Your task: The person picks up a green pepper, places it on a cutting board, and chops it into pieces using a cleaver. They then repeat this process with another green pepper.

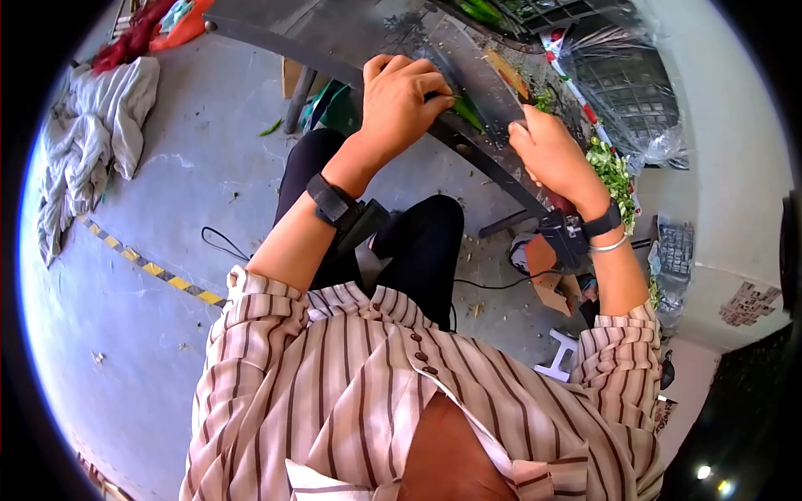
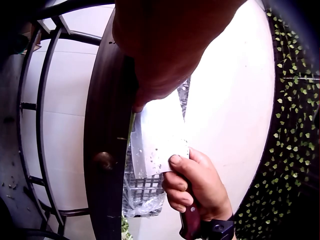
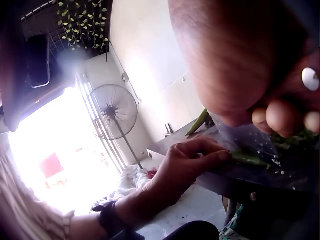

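Fingers of your right hand (image 1: 553, 154) grip the cleaver (image 2: 161, 132); your left hand (image 1: 401, 98) pinches a green pod (image 3: 248, 158). Cut greens (image 1: 612, 174) suggest you're partway, with another pod (image 3: 198, 123) left.

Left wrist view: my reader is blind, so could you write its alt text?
The right hand grips a cleaver by its red handle. The shadowed left hand is above, a green vegetable just visible below its fingertips; a dark table edge lies left of the blade.
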{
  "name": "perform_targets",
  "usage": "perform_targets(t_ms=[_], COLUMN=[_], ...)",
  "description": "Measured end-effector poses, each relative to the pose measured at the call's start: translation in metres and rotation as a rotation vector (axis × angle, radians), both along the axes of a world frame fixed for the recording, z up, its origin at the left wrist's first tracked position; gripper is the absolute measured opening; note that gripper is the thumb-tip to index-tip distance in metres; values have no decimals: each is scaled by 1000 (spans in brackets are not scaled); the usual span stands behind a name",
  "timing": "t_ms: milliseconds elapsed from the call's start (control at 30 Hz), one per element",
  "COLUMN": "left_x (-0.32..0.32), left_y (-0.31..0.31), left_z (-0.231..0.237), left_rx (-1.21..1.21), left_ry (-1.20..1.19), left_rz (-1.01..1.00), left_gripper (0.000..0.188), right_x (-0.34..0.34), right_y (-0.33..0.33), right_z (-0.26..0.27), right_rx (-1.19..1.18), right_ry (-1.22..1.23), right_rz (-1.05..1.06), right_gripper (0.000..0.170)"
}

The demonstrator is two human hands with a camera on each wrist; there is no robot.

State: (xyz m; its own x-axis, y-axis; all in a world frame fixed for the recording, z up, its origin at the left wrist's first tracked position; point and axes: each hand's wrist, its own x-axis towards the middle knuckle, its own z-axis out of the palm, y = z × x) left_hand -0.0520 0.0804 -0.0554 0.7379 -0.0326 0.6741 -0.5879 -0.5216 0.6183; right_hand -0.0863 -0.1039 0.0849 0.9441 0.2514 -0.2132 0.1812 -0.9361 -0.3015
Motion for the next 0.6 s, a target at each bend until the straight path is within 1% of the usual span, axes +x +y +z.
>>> perform_targets(t_ms=[33,200,267,300,333,433,500,533,600], left_x=[-1,-1,0,-3,-3,-3,-2,-1,-2], left_y=[0,-2,-4,-3,-2,-2,-1,-2,-1], left_z=[1,-1,1,2,4,6,7,7,6], left_rx=[1,-9,-14,3,20,10,-17,-29,-27], left_ry=[10,1,-32,-8,15,16,23,8,21], left_rz=[7,16,-3,-1,19,7,-12,-3,-17], left_gripper=[8,8,8,8,8,7,6,6,7], right_x=[1,0,-3,5,10,19,19,19,12], right_y=[-2,3,14,5,6,9,2,1,-1], right_z=[-2,-4,-5,-18,-23,-26,-26,-20,-10], right_rx=[42,29,58,64,41,92,134,123,179], right_ry=[7,11,-56,-100,-120,-186,-141,-155,10], right_rz=[-8,-20,-47,6,15,62,-27,-16,-311], right_gripper=[26,25,25,25,26,26,25,25,25])
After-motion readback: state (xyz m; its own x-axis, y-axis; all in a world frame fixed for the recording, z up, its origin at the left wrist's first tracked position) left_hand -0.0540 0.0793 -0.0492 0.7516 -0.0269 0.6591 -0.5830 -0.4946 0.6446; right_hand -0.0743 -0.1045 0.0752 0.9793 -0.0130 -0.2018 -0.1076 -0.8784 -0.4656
